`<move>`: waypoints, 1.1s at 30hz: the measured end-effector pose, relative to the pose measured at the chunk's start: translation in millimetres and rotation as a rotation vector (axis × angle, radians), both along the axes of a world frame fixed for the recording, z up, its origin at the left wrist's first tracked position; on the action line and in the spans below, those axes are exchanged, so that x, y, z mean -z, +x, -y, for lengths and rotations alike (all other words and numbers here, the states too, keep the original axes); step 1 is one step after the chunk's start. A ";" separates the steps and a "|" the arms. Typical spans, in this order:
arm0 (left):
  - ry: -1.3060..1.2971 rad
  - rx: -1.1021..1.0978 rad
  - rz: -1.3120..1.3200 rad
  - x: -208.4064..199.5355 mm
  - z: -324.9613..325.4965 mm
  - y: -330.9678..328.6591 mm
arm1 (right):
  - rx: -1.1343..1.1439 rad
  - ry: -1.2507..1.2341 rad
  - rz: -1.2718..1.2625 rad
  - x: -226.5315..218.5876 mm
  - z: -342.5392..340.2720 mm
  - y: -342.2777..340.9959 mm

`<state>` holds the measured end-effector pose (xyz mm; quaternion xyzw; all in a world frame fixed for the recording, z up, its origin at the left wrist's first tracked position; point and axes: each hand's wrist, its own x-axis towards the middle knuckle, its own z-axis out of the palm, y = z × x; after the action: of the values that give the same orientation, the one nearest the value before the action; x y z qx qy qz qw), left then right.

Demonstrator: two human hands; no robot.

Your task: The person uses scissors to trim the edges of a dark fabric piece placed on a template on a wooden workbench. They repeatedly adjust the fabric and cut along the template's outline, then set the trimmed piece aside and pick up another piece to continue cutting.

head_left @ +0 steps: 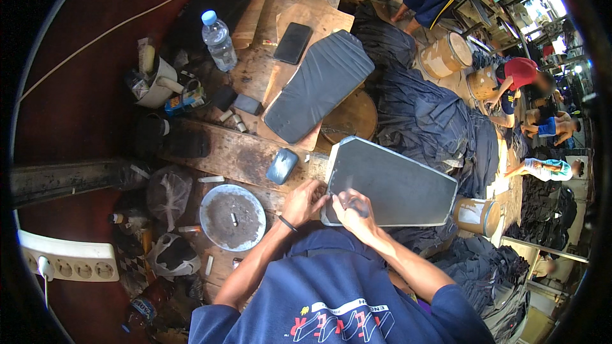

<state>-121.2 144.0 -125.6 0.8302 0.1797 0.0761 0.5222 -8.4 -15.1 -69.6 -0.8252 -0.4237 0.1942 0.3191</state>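
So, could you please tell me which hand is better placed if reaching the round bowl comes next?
Probably the left hand: it is nearer the round bowl, while the right hand is farther across, by the dark panel.

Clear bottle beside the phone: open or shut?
Shut: a blue cap sits on the neck of the bottle.

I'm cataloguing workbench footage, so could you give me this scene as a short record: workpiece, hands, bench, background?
Workpiece: dark flat panel with pale edges
Left hand: fingertips at the panel's left end
Right hand: gripping a blurred dark object, kind unclear
Bench: padded black piece, phone, blue-capped bottle, round dish
Background: dark cloth, drum, several people
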 end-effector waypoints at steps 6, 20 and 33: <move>-0.051 0.035 -0.048 -2.0 -0.5 -0.7 | -1.049 -0.417 0.467 -37.0 -39.8 71.3; 0.279 0.233 -0.063 -3.9 -6.6 12.8 | 0.163 -0.019 -0.173 -32.8 53.0 45.9; 0.627 0.219 -0.213 -14.3 31.6 29.2 | 0.406 0.146 -0.094 -5.0 70.6 51.6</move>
<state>-92.0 112.4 -111.4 0.9679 0.1109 -0.0159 0.2251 43.3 -85.7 -64.6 -0.8583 -0.2464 0.1331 0.4300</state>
